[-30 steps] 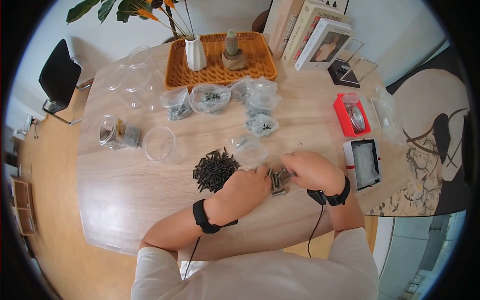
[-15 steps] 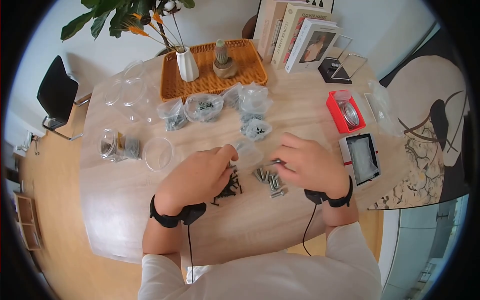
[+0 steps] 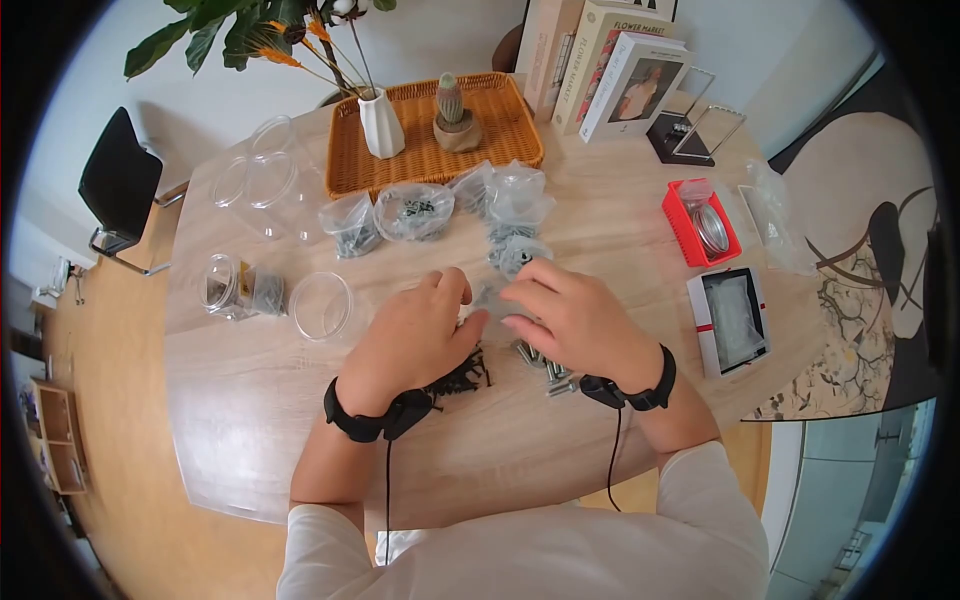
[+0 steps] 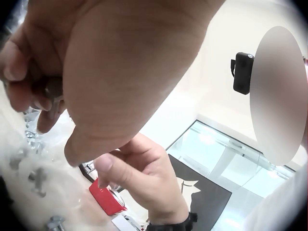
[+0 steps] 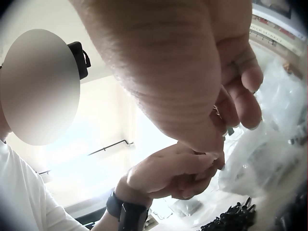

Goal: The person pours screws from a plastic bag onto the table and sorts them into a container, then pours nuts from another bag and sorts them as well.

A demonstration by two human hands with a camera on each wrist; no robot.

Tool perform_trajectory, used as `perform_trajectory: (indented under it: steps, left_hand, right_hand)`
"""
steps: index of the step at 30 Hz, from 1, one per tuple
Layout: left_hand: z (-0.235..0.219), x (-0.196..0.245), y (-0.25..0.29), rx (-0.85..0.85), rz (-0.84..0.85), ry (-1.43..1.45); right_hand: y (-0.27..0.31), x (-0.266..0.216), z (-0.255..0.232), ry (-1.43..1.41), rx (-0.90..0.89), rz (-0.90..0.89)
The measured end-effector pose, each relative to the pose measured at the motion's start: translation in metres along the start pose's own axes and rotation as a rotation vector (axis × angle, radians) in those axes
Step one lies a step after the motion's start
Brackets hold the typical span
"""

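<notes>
My left hand (image 3: 408, 338) is raised over a pile of black screws (image 3: 465, 374), covering much of it. In the left wrist view its curled fingers hold a metal bolt (image 4: 54, 88), whose round head shows. Facing it, my right hand (image 3: 580, 325) hovers above a small group of silver bolts (image 3: 556, 376). Its thumb and forefinger stand apart, the other fingers loosely bent. Between and behind the hands lies a clear plastic bag (image 3: 487, 297), partly hidden. The black screws (image 5: 233, 217) also show below the hands in the right wrist view.
Beyond the hands stand several clear bags of hardware (image 3: 413, 212) before a wicker tray (image 3: 335, 160). To the left are a clear jar (image 3: 222, 284) and a round clear container (image 3: 322, 306). A red basket (image 3: 685, 232) and a white-edged box (image 3: 700, 325) sit at the right.
Both hands have lifted off the table from beside the bolts. The right hand first raised a bolt, then moved left toward the left hand; its thumb and forefinger are now apart.
</notes>
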State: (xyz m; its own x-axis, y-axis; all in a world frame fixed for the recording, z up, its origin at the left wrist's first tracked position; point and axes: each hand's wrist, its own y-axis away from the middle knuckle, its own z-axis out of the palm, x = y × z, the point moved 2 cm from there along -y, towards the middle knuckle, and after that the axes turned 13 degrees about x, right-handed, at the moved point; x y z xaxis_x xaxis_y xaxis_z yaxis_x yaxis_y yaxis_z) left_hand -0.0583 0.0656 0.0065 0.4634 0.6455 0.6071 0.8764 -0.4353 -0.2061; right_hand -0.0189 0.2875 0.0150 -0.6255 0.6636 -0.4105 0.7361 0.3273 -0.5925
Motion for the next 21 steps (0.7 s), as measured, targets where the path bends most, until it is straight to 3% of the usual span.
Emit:
perform_trajectory:
  steps: [2, 6, 9, 14, 21]
  left_hand:
    - [0.004, 0.003, 0.0, -0.024, -0.028, -0.025]
    - [0.02, -0.006, 0.0, -0.028, 0.031, -0.132]
    - [0.027, -0.008, -0.002, 0.006, 0.054, -0.169]
    - [0.028, -0.005, -0.005, 0.131, 0.079, -0.143]
    - [0.025, -0.007, -0.006, 0.167, 0.057, -0.104]
  right_hand:
    - [0.0, 0.002, -0.003, -0.012, -0.027, 0.083]
    - [0.001, 0.006, -0.003, 0.028, -0.028, 0.069]
    - [0.004, 0.007, 0.002, 0.01, -0.151, 0.119]
    - [0.009, 0.022, 0.019, 0.006, -0.04, 0.225]
    - [0.005, 0.021, 0.023, 0.006, 0.05, 0.186]
